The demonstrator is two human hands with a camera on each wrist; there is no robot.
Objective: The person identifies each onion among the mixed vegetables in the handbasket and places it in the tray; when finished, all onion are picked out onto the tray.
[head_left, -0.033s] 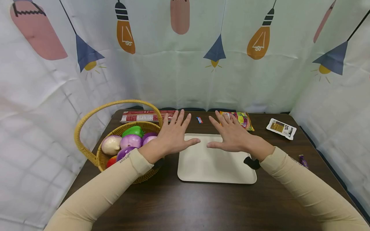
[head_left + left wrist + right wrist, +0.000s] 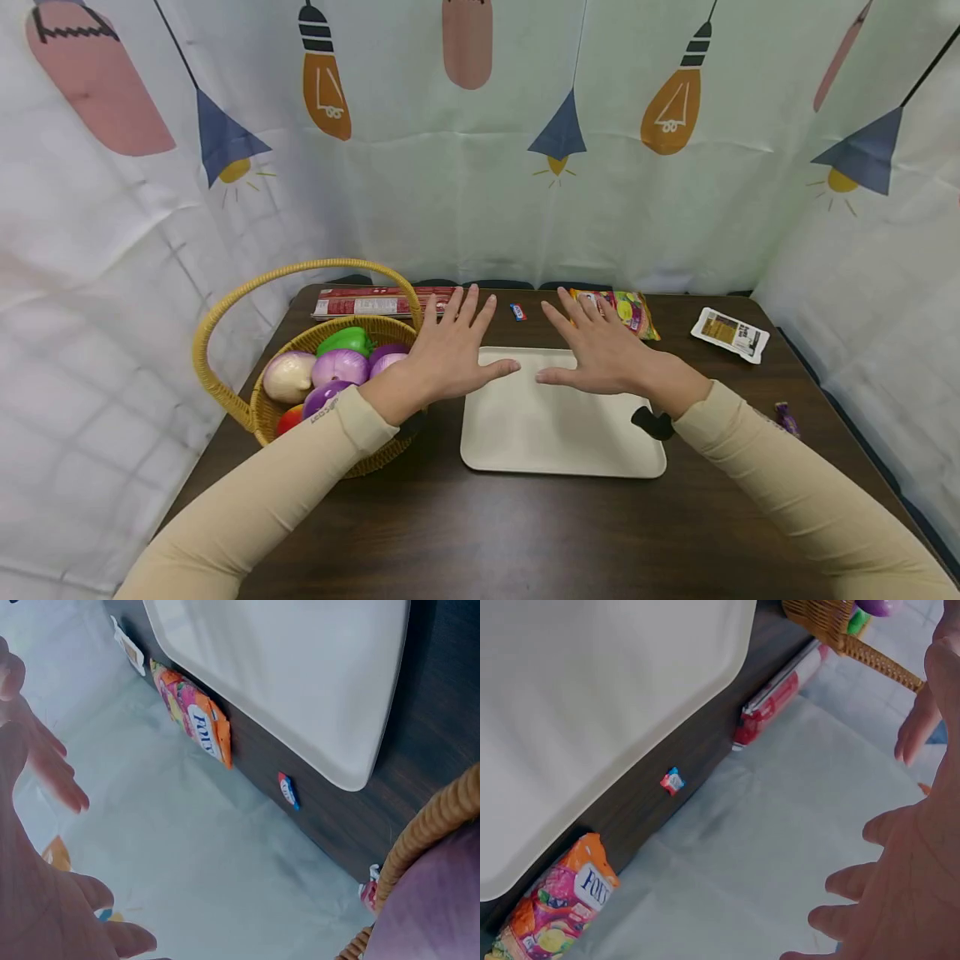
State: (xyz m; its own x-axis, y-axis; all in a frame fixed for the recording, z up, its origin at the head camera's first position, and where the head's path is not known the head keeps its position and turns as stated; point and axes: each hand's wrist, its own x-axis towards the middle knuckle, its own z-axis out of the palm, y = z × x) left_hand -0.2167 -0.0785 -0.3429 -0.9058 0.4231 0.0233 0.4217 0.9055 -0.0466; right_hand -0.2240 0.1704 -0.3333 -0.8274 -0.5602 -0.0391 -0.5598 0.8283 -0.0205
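My left hand [image 2: 442,354] is held up with fingers spread, overlapping the right rim of a wicker basket [image 2: 375,462]. In the basket are a green bell pepper [image 2: 345,340], a pale purple-white onion [image 2: 290,377], several purple vegetables [image 2: 340,367] and something red [image 2: 288,419]. My right hand [image 2: 603,354] is raised likewise, palm down and fingers apart, above the far part of a cream tray [image 2: 555,433]. Neither hand holds anything; the thumbs point toward each other with a gap between. The right wrist view shows the right palm [image 2: 900,885] beyond the tray's edge.
Along the back edge lie a long red package [image 2: 375,302], a small blue-red wrapped candy [image 2: 518,312] and a colourful candy bag [image 2: 633,312]. Further right are a white pouch [image 2: 730,334] and a purple wrapped sweet [image 2: 786,418]. The basket's tall handle [image 2: 201,350] arches up at left.
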